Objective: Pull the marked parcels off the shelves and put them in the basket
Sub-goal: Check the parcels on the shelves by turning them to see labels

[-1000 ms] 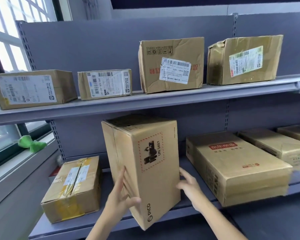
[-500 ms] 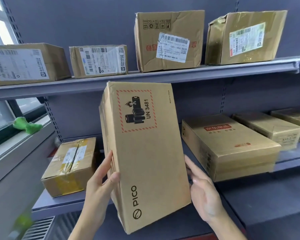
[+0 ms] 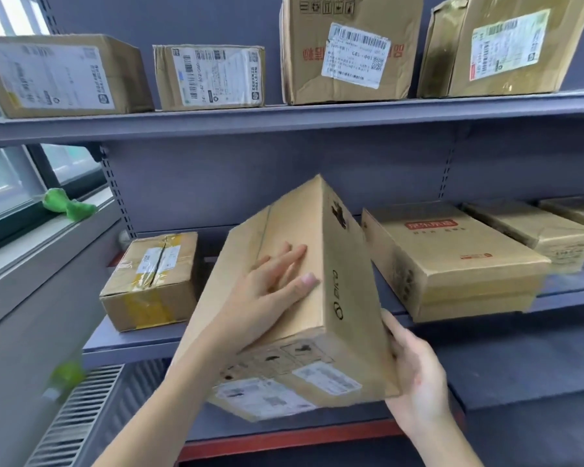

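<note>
A person is holding a long cardboard box (image 3: pixel 317 298) in the air in front of the lower shelf (image 3: pixel 486 332), clear of it and tilted so that its long axis is running from a high far corner down toward the near end, where printed labels are facing the camera. The left hand (image 3: pixel 267 291) is lying flat on the box's upper left face, fingers (image 3: pixel 292 256) straight and spread, pressing rather than curling. The right hand (image 3: pixel 415 375) is cupping the box's lower right edge from beneath, fingers mostly hidden behind the cardboard, apparently taking the weight. Both hands are touching the box, one on each side. No basket is showing, so the box probably has to swing away from the shelf.
</note>
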Tool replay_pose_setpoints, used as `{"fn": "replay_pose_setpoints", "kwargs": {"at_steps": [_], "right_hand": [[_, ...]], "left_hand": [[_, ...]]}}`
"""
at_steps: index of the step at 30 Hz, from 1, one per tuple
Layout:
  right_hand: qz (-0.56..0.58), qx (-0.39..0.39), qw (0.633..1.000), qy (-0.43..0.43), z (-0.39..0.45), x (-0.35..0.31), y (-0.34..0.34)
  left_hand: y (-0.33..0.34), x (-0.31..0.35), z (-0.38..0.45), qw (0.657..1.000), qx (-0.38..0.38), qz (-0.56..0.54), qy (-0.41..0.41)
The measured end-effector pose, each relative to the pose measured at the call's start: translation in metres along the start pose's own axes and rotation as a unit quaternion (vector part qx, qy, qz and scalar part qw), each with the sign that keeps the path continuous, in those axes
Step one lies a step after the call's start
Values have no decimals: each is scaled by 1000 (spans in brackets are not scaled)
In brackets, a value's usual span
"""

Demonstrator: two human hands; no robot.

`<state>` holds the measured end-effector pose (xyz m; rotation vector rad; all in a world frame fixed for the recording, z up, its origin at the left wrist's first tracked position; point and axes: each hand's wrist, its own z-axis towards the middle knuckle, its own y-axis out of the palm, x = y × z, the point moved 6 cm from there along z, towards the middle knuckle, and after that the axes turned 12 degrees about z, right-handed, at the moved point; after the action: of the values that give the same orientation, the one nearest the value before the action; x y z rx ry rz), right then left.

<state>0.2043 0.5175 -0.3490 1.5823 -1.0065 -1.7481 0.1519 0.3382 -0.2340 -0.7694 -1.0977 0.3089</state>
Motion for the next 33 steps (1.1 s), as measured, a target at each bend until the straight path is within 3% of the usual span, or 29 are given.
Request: {"fn": "replay_pose_setpoints", "kwargs": {"at_steps": [4, 7, 9, 13, 14, 17, 20, 23, 26, 30, 33], "right_hand": [[77, 125, 989, 3, 9, 3, -33], [91, 186, 978, 5, 8, 2, -51], [99, 205, 974, 4, 6, 3, -59], [112, 204, 972, -20, 6, 2, -62], [113, 197, 973, -34, 6, -1, -59], [98, 149, 982, -68, 13, -11, -44], [49, 62, 992, -93, 23, -18, -17], [-108, -9, 987, -116, 30, -21, 7], [-229, -13, 966, -124, 31, -18, 12], [-273, 9, 951, -143, 32, -10, 1], [-242, 61, 956, -156, 35, -7, -10]], "left_hand": [[30, 23, 33, 983, -127, 128, 31], [43, 37, 47, 956, -247, 135, 80], [37, 30, 48, 948, -268, 145, 87], [1, -32, 33, 935, -131, 328, 0], [-8, -47, 22, 947, -90, 307, -28], [-23, -78, -11, 992, 53, 104, -53], [-30, -105, -41, 968, 217, -10, -129], [-29, -116, -49, 952, 251, -38, -173], [-33, -115, -47, 943, 284, -55, -162], [-41, -116, -39, 920, 334, -157, -132], [-20, -132, -27, 894, 281, -326, -124]]}}
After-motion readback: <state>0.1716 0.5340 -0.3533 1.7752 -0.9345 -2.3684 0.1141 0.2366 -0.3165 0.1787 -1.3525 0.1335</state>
